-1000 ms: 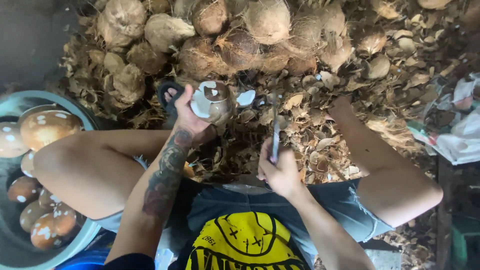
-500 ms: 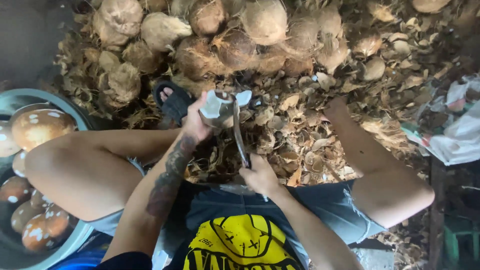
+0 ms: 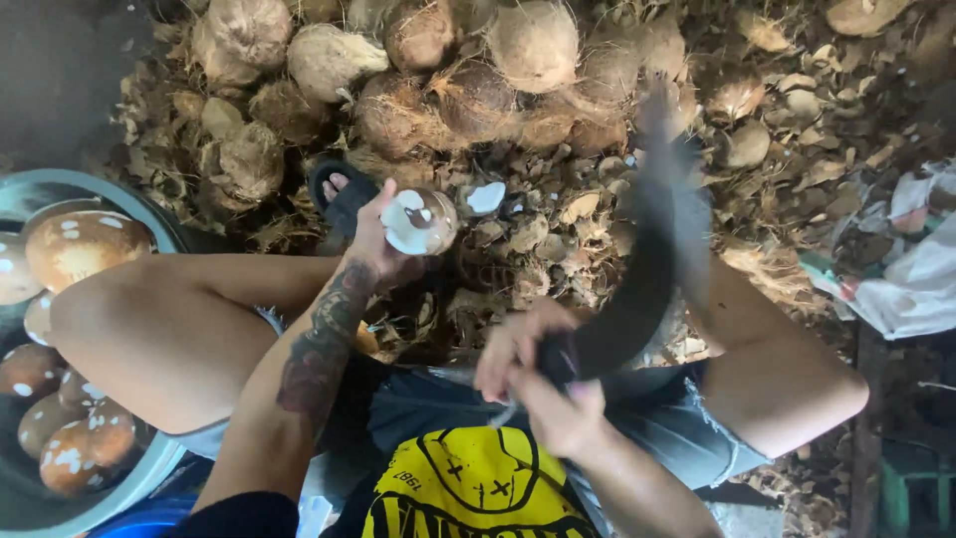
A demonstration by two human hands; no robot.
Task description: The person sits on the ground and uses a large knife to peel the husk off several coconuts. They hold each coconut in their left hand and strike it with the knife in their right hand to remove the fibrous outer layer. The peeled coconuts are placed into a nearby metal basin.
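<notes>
Far left: a round grey basin [image 3: 149,476] holding peeled brown coconuts [image 3: 85,244] flecked with white. Next, a bent bare knee, then the tattooed left forearm reaching forward, left hand [image 3: 373,237] closed in a firm grip around a small, partly pared coconut [image 3: 420,221], white flesh showing through the brown skin, held above the husk litter just beside a sandalled foot [image 3: 341,195]. Behind, a heap of unhusked coconuts [image 3: 468,85] on the ground. Centre right, right hand [image 3: 543,384] wrapped tight on the handle of a long dark blade [image 3: 652,269], smeared with motion, raised over the right thigh, well apart from the held nut. Far right, crumpled plastic bags [image 3: 921,259] among dry shell chips. Risk judged from this: a fast swing toward a nut cupped in bare fingers could glance off the hard round shell and catch the left thumb or the knee; a wet, slippery nut could also twist out of the hold under the blow.
</notes>
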